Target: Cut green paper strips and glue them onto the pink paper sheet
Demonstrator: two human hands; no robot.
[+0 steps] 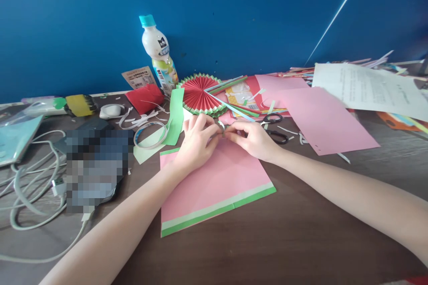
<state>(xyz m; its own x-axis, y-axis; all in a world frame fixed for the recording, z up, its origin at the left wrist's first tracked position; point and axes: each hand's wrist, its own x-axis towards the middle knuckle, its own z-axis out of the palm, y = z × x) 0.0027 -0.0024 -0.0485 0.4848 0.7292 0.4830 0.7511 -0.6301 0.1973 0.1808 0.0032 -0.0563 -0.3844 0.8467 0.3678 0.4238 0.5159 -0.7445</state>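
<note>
A pink sheet of paper (207,182) with green and pale green strips along its near edge lies on the table under my hands. My left hand (199,140) rests on its far left part, fingers bent and thumb and forefinger pinched together. Close beside it, my right hand (250,139) pinches at the sheet's far edge, with its fingertips almost touching the left ones. A small white curled piece (221,125) shows between the fingertips. What exactly each pinch holds is hidden by the fingers.
Behind my hands lie a red and green pleated paper fan (202,95), black-handled scissors (279,137) and a pink sheet (329,120). A tape roll (150,136), green paper (174,118), a bottle (160,55), a phone (96,169) and white cables (22,191) are leftward.
</note>
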